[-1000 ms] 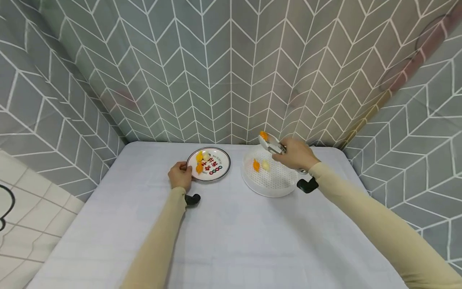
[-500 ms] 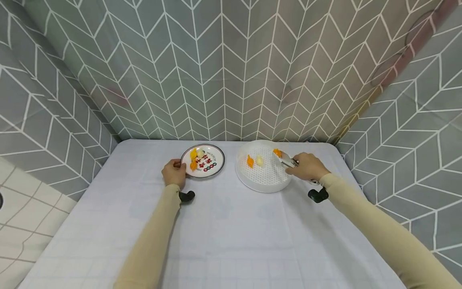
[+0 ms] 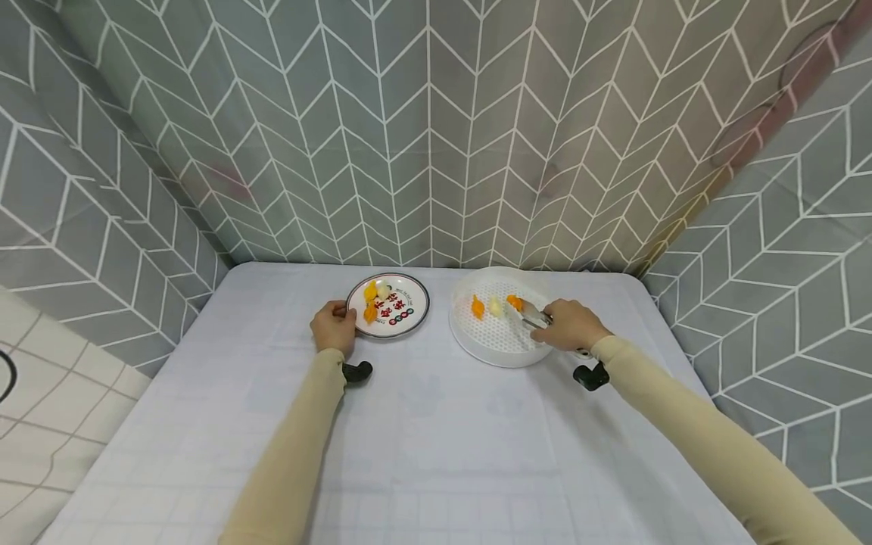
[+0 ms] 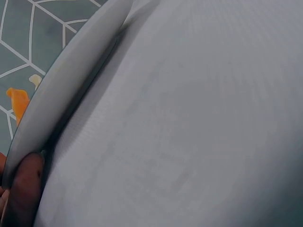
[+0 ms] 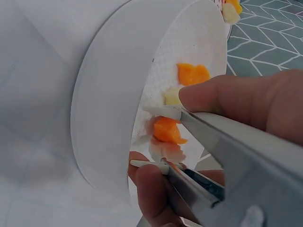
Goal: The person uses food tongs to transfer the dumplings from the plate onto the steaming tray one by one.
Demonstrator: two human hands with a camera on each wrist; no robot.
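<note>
My right hand (image 3: 571,325) grips metal tongs (image 5: 222,151) with pale tips, low over a round white perforated tray (image 3: 500,354). In the right wrist view the tongs' tips stand apart, with a small orange piece (image 5: 166,130) between them. Beside it on the tray lie a pale yellow piece (image 3: 496,306) and another orange piece (image 3: 478,307) in a row. My left hand (image 3: 334,328) pinches the left rim of a white plate (image 3: 409,322) with a dark edge and red print. Two orange pieces (image 3: 370,312) and a pale one (image 3: 383,290) sit on that plate.
A white cloth covers the table (image 3: 436,439). Grey chevron-patterned curtain (image 3: 436,151) stands close behind the table's far edge and along both sides. Each wrist wears a dark camera mount (image 3: 357,372).
The tongs have come down from above the tray's back edge with the orange piece, which now lies right of the pale piece. My left hand stays on the plate's rim.
</note>
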